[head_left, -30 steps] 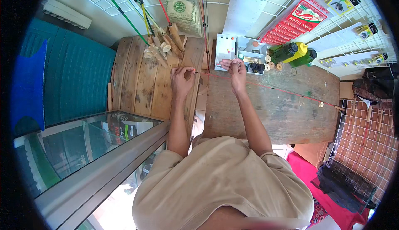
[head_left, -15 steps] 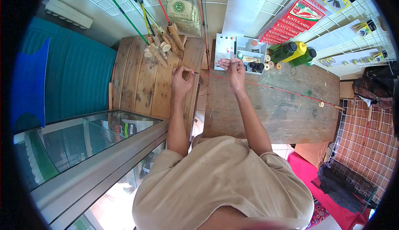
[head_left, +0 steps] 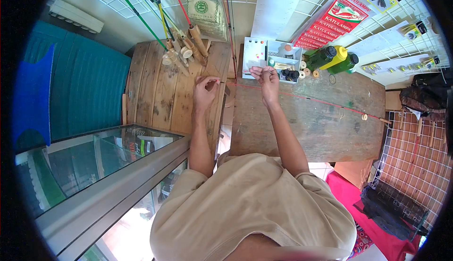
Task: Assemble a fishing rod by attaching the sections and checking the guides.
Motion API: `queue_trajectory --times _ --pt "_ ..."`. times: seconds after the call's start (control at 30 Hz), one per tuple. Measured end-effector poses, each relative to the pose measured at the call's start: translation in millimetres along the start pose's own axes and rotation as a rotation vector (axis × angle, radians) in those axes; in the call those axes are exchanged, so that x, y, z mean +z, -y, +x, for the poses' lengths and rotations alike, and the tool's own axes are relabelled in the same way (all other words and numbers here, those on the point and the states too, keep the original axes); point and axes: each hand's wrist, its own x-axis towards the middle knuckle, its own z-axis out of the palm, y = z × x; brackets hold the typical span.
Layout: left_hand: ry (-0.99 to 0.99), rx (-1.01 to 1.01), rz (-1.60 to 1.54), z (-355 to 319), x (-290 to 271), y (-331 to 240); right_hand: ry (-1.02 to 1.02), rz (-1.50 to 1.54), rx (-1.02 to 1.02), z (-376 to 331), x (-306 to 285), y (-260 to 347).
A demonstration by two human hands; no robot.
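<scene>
A thin red fishing rod (head_left: pixel 330 103) lies across the dark table, its handle end at the right and its tip end at the left. My left hand (head_left: pixel 205 92) is closed in a pinch at the thin tip, over the gap between the two tables. By the front edge of a white compartment box (head_left: pixel 252 63), my right hand (head_left: pixel 268 84) pinches thumb and forefinger together with the other fingers stretched out. Whatever sits in that pinch is too small to make out. Small beads, dark little bottles (head_left: pixel 289 75) and other small items are in the box.
Upright rods with wooden handles (head_left: pixel 198 44) stand on the left wooden table (head_left: pixel 160 91). Green and yellow bottles (head_left: pixel 337 59) and wooden spools (head_left: pixel 315 73) stand behind the dark table (head_left: pixel 283 133). A glass case (head_left: pixel 108 152) is at my left.
My left fingers have shifted slightly at the rod tip; the reddish spot between them no longer shows, and a short dark piece does. My right hand stays almost in place.
</scene>
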Motion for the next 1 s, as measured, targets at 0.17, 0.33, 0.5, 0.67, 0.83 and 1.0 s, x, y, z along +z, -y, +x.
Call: queue_trajectory --times 0.17,0.33,0.5,0.67,0.83,1.0 --pt "-0.011 0.075 0.093 1.7 1.5 7.4 -0.035 -0.004 -0.003 2.1 -3.6 0.9" --pt "-0.016 0.108 0.133 2.1 -0.3 6.2 -0.067 -0.006 -0.010 0.5 -9.1 0.6" --pt "0.029 0.102 0.141 3.0 -3.3 0.0 -0.052 -0.012 -0.061 -1.2 -16.1 2.2" --pt "0.065 0.105 0.176 3.2 -5.6 -1.3 -0.061 -0.061 -0.056 -3.0 -22.7 7.3" --pt "0.078 0.091 0.187 3.2 -3.7 -4.4 -0.046 -0.080 -0.080 -3.6 -35.8 0.9" --pt "0.080 0.089 0.295 0.9 -5.3 -11.9 -0.023 -0.092 -0.012 -6.1 -35.8 4.6"
